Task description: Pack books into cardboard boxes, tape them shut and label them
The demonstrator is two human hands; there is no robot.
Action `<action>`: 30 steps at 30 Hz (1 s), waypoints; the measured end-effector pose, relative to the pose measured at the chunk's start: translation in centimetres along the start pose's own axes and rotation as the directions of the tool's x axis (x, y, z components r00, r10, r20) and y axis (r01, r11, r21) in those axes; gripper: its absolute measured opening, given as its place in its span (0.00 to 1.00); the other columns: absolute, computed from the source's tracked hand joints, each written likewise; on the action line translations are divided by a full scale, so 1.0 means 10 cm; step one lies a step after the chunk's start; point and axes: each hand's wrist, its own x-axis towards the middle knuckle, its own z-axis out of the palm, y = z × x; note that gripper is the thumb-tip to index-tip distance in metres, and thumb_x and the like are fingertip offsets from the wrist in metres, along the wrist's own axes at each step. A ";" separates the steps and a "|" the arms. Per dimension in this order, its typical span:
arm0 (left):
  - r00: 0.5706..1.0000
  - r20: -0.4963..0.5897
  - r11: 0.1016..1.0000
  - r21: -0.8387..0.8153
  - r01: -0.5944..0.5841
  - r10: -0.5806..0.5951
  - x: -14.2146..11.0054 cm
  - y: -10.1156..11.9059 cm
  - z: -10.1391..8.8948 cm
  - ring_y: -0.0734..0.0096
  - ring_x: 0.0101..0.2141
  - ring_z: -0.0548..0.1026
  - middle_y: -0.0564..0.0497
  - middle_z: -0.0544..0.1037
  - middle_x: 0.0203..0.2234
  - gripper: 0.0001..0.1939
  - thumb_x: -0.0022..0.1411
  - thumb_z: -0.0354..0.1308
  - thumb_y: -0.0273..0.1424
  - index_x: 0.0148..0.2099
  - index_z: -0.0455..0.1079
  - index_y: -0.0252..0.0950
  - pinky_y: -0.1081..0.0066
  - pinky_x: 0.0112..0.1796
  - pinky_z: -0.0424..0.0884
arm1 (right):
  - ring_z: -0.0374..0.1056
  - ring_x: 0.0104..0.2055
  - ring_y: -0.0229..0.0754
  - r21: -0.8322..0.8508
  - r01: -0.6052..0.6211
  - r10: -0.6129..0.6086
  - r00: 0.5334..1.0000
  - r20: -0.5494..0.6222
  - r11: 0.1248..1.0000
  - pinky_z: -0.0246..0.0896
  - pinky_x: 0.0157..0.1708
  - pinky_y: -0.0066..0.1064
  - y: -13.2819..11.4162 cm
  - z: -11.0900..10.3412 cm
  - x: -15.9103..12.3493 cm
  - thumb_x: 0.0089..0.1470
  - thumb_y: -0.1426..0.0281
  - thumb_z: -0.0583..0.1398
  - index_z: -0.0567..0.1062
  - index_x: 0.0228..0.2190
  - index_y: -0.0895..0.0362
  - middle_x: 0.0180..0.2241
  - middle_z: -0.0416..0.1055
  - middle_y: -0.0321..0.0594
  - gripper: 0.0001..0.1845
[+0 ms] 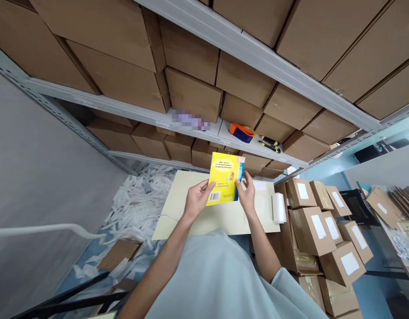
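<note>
A thin yellow book [223, 175] with a blue edge and a barcode is held up over the pale table [191, 221], its barcode side facing me. My left hand [198, 198] grips its lower left edge, thumb on the face. On its right edge my right hand [246, 191] is closed, the thumb resting near the blue strip. The fingers behind the book are mostly hidden. Beyond the right hand, a white paper slip [259, 185] lies on the table. At the table's right edge is a white roll [279, 208].
Shelves of cardboard boxes [194, 94] rise in front. An orange and blue tape dispenser [241, 132] and yellow-black utility knives [270, 144] lie on one shelf. Labelled cartons [313, 231] are stacked at right. White paper scraps [133, 206] cover the floor at left.
</note>
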 end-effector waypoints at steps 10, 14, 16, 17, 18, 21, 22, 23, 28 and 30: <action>0.959 0.077 0.742 0.617 -0.260 0.272 -0.15 -0.06 0.34 0.55 0.44 0.89 0.48 0.89 0.52 0.17 0.69 0.66 0.40 0.56 0.88 0.48 0.66 0.46 0.83 | 0.83 0.48 0.53 -0.020 -0.027 0.029 0.995 0.099 0.999 0.82 0.47 0.39 -0.15 0.28 -0.23 0.59 0.42 0.70 0.84 0.49 0.56 0.49 0.87 0.47 0.33; 0.970 0.150 0.870 0.431 -0.240 0.193 -0.04 -0.04 0.31 0.51 0.51 0.88 0.47 0.85 0.61 0.28 0.67 0.68 0.47 0.66 0.82 0.46 0.61 0.50 0.86 | 0.83 0.41 0.51 0.060 -0.071 0.067 0.995 0.068 0.996 0.81 0.42 0.39 -0.20 0.05 -0.02 0.55 0.36 0.69 0.83 0.39 0.55 0.42 0.88 0.46 0.33; 0.981 0.046 0.921 0.337 -0.194 0.190 0.11 0.00 0.22 0.48 0.59 0.85 0.43 0.83 0.63 0.33 0.65 0.70 0.51 0.67 0.80 0.42 0.58 0.55 0.85 | 0.84 0.41 0.54 0.133 -0.116 0.094 0.982 0.161 0.984 0.83 0.40 0.41 -0.23 -0.11 0.06 0.51 0.34 0.71 0.83 0.40 0.53 0.43 0.88 0.46 0.36; 0.985 -0.002 0.943 0.291 -0.164 0.172 0.19 0.01 0.16 0.46 0.61 0.83 0.41 0.83 0.63 0.35 0.64 0.71 0.53 0.66 0.80 0.40 0.56 0.58 0.84 | 0.85 0.41 0.55 0.156 -0.148 0.112 0.970 0.215 0.977 0.84 0.40 0.42 -0.24 -0.18 0.08 0.49 0.34 0.72 0.83 0.41 0.53 0.43 0.88 0.46 0.37; 0.993 -0.008 0.966 0.232 -0.114 0.119 0.26 0.02 0.11 0.43 0.62 0.83 0.38 0.84 0.61 0.36 0.61 0.73 0.55 0.63 0.81 0.38 0.54 0.59 0.84 | 0.85 0.42 0.56 0.169 -0.181 0.133 0.955 0.264 0.969 0.84 0.40 0.43 -0.25 -0.25 0.09 0.48 0.33 0.73 0.83 0.42 0.52 0.44 0.89 0.46 0.37; 0.968 0.197 0.987 0.016 0.158 -0.158 0.36 0.02 0.02 0.38 0.53 0.87 0.32 0.87 0.54 0.39 0.53 0.78 0.59 0.55 0.83 0.33 0.49 0.53 0.87 | 0.86 0.45 0.58 0.185 -0.254 0.179 0.920 0.349 0.949 0.85 0.42 0.45 -0.24 -0.38 0.10 0.47 0.33 0.74 0.83 0.44 0.52 0.48 0.88 0.46 0.39; 0.938 0.264 0.970 -0.035 0.241 -0.223 0.36 0.00 0.02 0.38 0.49 0.88 0.32 0.88 0.51 0.40 0.51 0.80 0.58 0.53 0.83 0.32 0.49 0.50 0.88 | 0.86 0.46 0.58 0.189 -0.272 0.190 0.911 0.365 0.944 0.85 0.42 0.44 -0.21 -0.40 0.10 0.47 0.34 0.74 0.83 0.45 0.52 0.49 0.88 0.46 0.39; 0.919 0.298 0.953 -0.073 0.293 -0.260 0.34 -0.02 0.04 0.39 0.46 0.89 0.32 0.88 0.50 0.40 0.48 0.82 0.57 0.52 0.83 0.32 0.49 0.48 0.88 | 0.86 0.46 0.57 0.193 -0.289 0.200 0.904 0.378 0.938 0.85 0.42 0.44 -0.18 -0.43 0.12 0.47 0.34 0.74 0.82 0.45 0.52 0.49 0.88 0.46 0.39; 0.960 0.147 0.960 -0.115 0.256 -0.238 0.23 -0.19 0.23 0.43 0.40 0.90 0.34 0.89 0.46 0.41 0.43 0.84 0.56 0.50 0.82 0.33 0.52 0.44 0.88 | 0.86 0.49 0.59 0.139 -0.307 0.243 0.905 0.350 0.942 0.84 0.44 0.45 0.06 -0.49 0.27 0.46 0.35 0.74 0.83 0.45 0.54 0.51 0.87 0.51 0.40; 0.985 0.026 0.985 -0.037 0.170 -0.169 0.22 -0.26 0.31 0.42 0.41 0.89 0.35 0.89 0.45 0.42 0.44 0.81 0.60 0.50 0.82 0.33 0.52 0.44 0.88 | 0.83 0.57 0.61 0.095 -0.217 0.198 0.963 0.181 0.972 0.83 0.51 0.48 0.13 -0.48 0.28 0.46 0.35 0.74 0.84 0.46 0.55 0.56 0.85 0.54 0.41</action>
